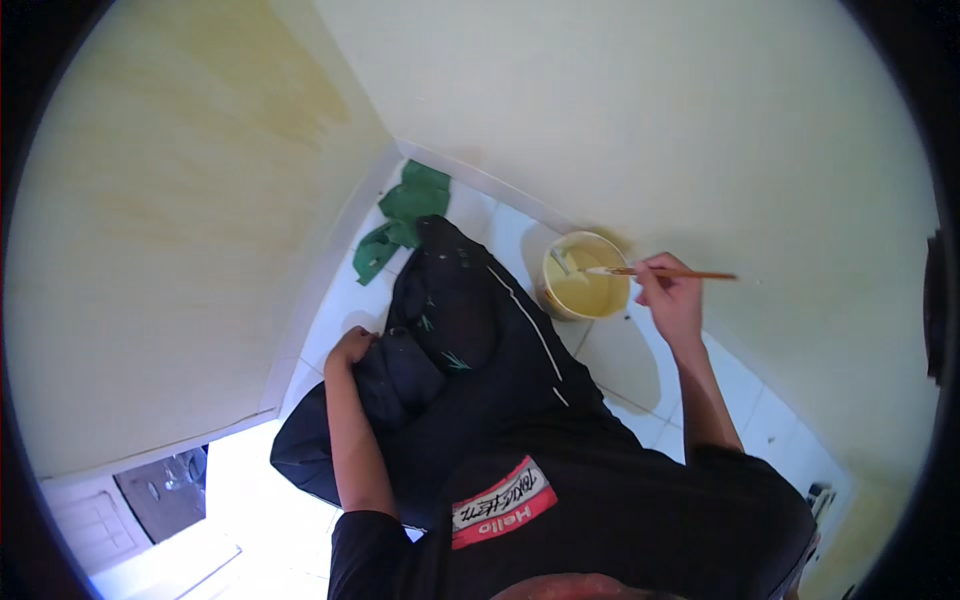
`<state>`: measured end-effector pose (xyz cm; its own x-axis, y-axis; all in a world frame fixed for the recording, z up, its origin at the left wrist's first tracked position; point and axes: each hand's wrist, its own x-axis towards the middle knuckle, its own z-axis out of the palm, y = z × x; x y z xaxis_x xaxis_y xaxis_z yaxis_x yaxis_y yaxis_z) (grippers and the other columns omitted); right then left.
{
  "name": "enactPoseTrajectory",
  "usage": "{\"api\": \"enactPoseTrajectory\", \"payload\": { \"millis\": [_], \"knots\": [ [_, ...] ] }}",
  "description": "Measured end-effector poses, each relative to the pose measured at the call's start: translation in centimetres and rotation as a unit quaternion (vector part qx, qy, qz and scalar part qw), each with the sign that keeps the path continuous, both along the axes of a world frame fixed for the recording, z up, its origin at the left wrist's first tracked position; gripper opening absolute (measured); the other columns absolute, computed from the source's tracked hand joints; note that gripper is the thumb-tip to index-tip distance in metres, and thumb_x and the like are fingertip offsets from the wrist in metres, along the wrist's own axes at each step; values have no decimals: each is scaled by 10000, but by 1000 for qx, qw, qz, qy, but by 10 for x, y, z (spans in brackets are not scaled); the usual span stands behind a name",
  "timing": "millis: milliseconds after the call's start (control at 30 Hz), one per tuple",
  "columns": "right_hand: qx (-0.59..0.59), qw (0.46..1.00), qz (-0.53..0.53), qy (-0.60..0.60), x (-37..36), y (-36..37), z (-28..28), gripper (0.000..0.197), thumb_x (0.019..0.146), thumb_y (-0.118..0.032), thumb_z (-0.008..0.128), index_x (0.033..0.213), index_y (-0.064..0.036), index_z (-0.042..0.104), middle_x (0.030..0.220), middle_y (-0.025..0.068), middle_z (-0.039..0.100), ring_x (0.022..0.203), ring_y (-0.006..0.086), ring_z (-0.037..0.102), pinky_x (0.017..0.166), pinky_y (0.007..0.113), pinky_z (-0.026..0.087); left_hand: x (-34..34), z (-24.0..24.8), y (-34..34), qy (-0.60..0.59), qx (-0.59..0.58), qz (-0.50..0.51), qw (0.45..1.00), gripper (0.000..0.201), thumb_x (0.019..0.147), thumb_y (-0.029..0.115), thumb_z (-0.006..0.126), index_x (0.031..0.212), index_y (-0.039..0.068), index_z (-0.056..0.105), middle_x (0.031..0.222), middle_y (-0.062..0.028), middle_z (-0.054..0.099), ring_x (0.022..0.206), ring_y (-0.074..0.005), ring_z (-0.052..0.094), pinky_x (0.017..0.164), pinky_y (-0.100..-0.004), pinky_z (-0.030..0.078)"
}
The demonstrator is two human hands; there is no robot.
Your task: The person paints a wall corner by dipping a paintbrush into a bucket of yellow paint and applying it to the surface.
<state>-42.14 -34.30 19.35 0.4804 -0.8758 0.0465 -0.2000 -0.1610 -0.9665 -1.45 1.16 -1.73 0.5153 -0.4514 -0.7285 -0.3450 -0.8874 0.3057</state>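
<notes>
1. Across white tiles (325,318) spread our dark trousers (520,385)!
2. There stood 1 bucket (601,246) of pale yellow paint (596,299)!
3. Our left hand (352,347) curled there; its grip, we couldn't tell!
4. Our right hand (672,298) pinched 1 paintbrush (712,275) at the bucket's mouth!

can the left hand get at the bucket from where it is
Probably not directly: the left hand is at one side of the dark trousers, and the bent legs lie between it and the bucket, so it would likely need to reach over them.
</notes>
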Motion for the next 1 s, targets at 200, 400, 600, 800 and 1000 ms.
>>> {"api": "enactPoseTrajectory", "payload": {
  "millis": [200, 400, 600, 800, 1000],
  "knots": [
    [-66, 985, 101, 121, 6, -1, -45, 140, 897, -100, 674, 834, 18, 633, 695, 53, 624, 572, 98, 574, 533, 241, 465, 0, -11, 12, -19, -26, 45, 998, 523, 889, 457, 604, 1099, -19, 653, 1090, -228, 679, 1034, -334, 647, 893, -411, 489],
    [-87, 966, 121, 210, 3, -2, -62, 148, 857, -114, 705, 838, 20, 647, 677, 109, 652, 570, 147, 599, 555, 298, 481, -7, -4, 7, -32, -7, 29, 999, 461, 906, 385, 570, 1123, -14, 647, 1109, -210, 679, 1036, -313, 644, 906, -403, 484],
    [-98, 970, 96, 201, -2, -7, -59, 132, 871, -79, 678, 811, 33, 640, 640, 99, 633, 562, 137, 606, 543, 287, 476, -4, -10, 10, -12, -16, 37, 999, 403, 908, 307, 547, 1132, -10, 653, 1124, -179, 684, 1041, -299, 639, 915, -398, 482],
    [-17, 975, 134, 174, -4, -6, -28, 110, 908, -78, 657, 867, 19, 624, 690, 61, 636, 587, 103, 614, 533, 241, 478, -3, -19, 7, -18, -59, 62, 996, 457, 862, 396, 659, 1044, -22, 671, 1015, -208, 702, 951, -311, 671, 838, -406, 514],
    [-58, 981, 93, 163, -10, -17, 25, 73, 839, -60, 634, 806, 5, 632, 689, 36, 620, 606, 84, 574, 554, 249, 459, -2, -2, 16, -48, -68, 29, 996, 456, 764, 354, 762, 1047, 9, 669, 1054, -205, 691, 995, -321, 664, 860, -404, 520]
  ]
}}
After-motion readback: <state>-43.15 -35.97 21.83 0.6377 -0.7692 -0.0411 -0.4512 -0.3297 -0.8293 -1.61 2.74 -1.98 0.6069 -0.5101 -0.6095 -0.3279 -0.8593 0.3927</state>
